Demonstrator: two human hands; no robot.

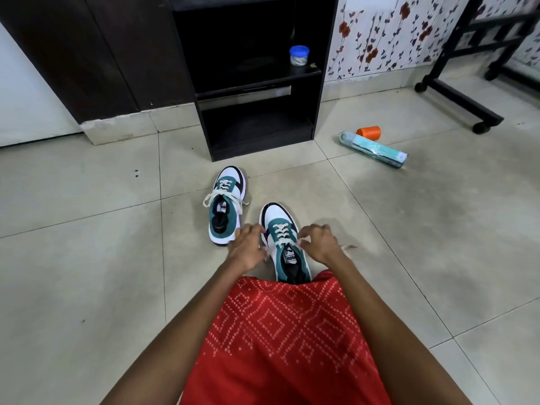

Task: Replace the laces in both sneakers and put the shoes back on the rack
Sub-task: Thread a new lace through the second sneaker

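Two white, teal and black sneakers stand on the tiled floor, toes pointing away from me. The far sneaker (226, 204) is laced with a cream lace tied in a loose bow. The near sneaker (282, 241) sits between my hands, its heel hidden under red patterned cloth (280, 340). My left hand (247, 248) pinches the left end of its cream lace at the shoe's side. My right hand (318, 244) pinches the right end, and a bit of lace (347, 247) trails out past the wrist. The dark shoe rack (257, 83) stands just beyond the sneakers.
A small blue-lidded jar (299, 55) sits on the rack's middle shelf. To the right on the floor lie an orange spool (368, 133) and a clear teal-tinted bottle (374, 149). A black wheeled stand (467, 92) is at the back right; a dark cabinet stands at the left.
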